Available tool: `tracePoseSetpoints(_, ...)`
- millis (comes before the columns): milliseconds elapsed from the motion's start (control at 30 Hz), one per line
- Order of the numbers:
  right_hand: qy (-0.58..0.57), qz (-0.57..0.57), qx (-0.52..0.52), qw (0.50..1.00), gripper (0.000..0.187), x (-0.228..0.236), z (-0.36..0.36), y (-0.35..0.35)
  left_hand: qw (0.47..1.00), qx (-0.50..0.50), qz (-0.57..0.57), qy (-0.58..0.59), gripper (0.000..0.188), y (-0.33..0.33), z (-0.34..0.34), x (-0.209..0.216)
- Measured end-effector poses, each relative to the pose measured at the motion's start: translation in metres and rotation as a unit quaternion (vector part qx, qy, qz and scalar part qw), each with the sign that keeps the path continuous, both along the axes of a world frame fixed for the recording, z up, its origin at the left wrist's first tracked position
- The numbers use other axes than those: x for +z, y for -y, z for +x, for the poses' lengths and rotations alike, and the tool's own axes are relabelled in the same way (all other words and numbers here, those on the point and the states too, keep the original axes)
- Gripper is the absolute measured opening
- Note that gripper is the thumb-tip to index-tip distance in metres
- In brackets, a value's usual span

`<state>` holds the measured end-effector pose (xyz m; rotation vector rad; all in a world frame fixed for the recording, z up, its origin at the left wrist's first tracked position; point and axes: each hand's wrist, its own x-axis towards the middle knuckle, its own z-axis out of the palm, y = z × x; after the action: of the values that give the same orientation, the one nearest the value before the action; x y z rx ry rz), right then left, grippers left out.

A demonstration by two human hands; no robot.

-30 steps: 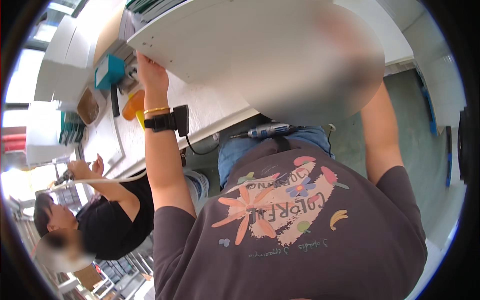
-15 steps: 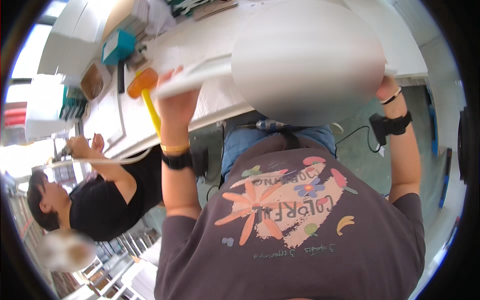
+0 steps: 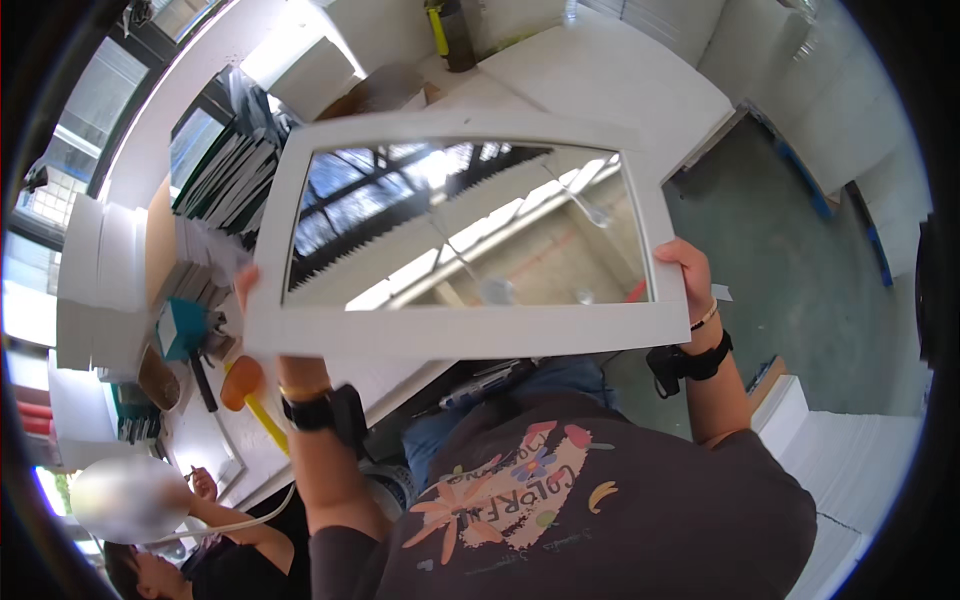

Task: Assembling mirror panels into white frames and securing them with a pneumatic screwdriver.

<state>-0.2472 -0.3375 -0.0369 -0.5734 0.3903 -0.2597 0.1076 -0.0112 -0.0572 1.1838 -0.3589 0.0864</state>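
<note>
A white-framed rectangular mirror (image 3: 470, 325) is held up in front of me, its glass reflecting roof beams and hanging lamps. My left hand (image 3: 246, 284) grips its left end; most of those fingers are hidden behind the frame. At the opposite end, my right hand (image 3: 688, 268) is closed on the frame's edge, with the thumb on the front side. The mirror is clear of the white worktable (image 3: 600, 75), tilted so that its glass faces up toward me. Both wrists wear black strapped devices.
Left on the table lie a mallet (image 3: 240, 383) with an orange head and yellow handle, and a teal box-shaped tool (image 3: 182, 328). Stacked frames (image 3: 225, 180) stand beyond. A co-worker (image 3: 240, 550) works at lower left. White stacked boards (image 3: 850, 460) are at right.
The mirror, seen nearly edge-on before, now shows its glass face. My view has turned, so the table and co-worker appear shifted. Both hands still hold the frame's ends.
</note>
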Motion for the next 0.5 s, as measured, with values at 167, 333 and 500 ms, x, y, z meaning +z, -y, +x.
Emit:
tracePoseSetpoints(167, -0.061, -0.032, -0.286, 0.956, 0.026, -0.004, -0.036, 0.029, 0.906, -0.404, -0.119, 0.044, 0.044, 0.155, -0.002, 0.061)
tracePoseSetpoints(333, 0.038, -0.104, -0.335, 0.936, 0.039, -0.004, -0.068, 0.061, 0.774, -0.573, -0.1, -0.249, 0.032, 0.27, -0.015, 0.013)
tracePoseSetpoints(500, 0.062, -0.183, -0.392, 0.9, 0.041, -0.002, -0.076, 0.101, 0.796, -0.497, 0.235, -0.252, 0.037, 0.33, -0.057, -0.024)
